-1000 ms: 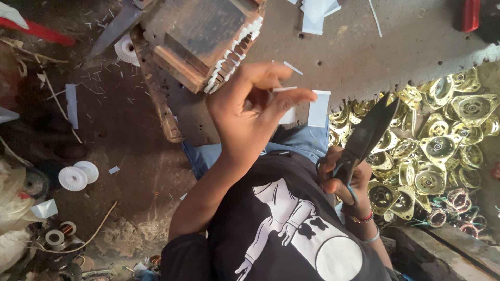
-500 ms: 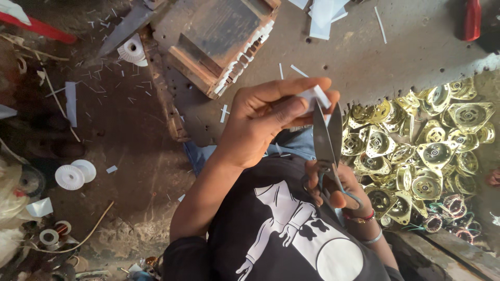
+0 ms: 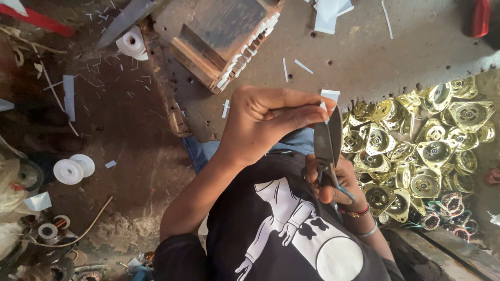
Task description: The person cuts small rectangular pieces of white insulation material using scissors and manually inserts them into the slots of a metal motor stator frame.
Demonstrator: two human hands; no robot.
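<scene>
The left hand [image 3: 260, 122] is curled closed, with thumb and forefinger pinching a small white strip [image 3: 329, 96] above the lap, just left of the heap of brass-coloured housings [image 3: 432, 151]. The right hand [image 3: 333, 182] grips the handles of the scissors [image 3: 327, 143]. The blades point away, nearly closed, and meet the strip's lower edge. For a clean cut, the pinch probably needs to stay close to the blades, with the strip taut and square to them and the fingertips off the cutting line.
</scene>
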